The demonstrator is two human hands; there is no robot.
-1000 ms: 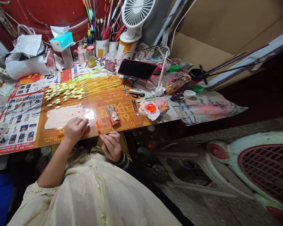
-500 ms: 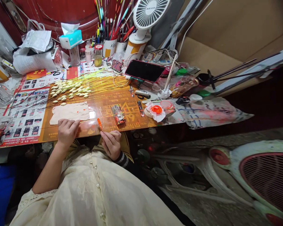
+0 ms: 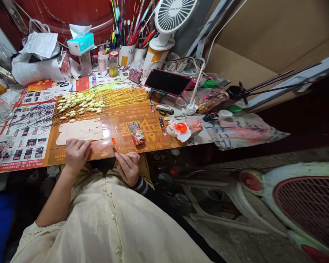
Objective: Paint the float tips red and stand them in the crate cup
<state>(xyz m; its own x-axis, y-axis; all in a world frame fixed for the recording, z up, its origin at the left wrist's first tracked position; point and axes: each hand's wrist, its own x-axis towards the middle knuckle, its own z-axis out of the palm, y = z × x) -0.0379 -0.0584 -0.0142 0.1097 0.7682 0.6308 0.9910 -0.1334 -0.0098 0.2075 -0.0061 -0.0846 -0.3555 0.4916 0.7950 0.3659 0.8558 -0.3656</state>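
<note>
Currently clamped in right hand (image 3: pixel 128 168) by its near end: orange-tipped tool (image 3: pixel 114 142), at near edge of table (image 3: pixel 150 143), between pale cloth (image 3: pixel 79 130) and paint-spattered block (image 3: pixel 137 133). Long axis running away from the body, leaning slightly left at far end; orange end foremost, pointing toward the back of the table. Left hand (image 3: pixel 76 151) with fingers bent and bunched together at near edge of pale cloth; cannot tell if gripping anything.

Compared with one second ago: left hand shifted leftward, from right corner of pale cloth to about middle of near edge. Pale oval piece, then showing beside left hand, now lost to view. Compared with half a second ago: almost no change in either hand.

Hidden: near end of orange-tipped tool, behind right-hand fingers. Too small to identify as brush or otherwise. Cut off at upper border: top of fan (image 3: pixel 175 12). Hard to separate: thin crossing stems (image 3: pixel 120 95).
</note>
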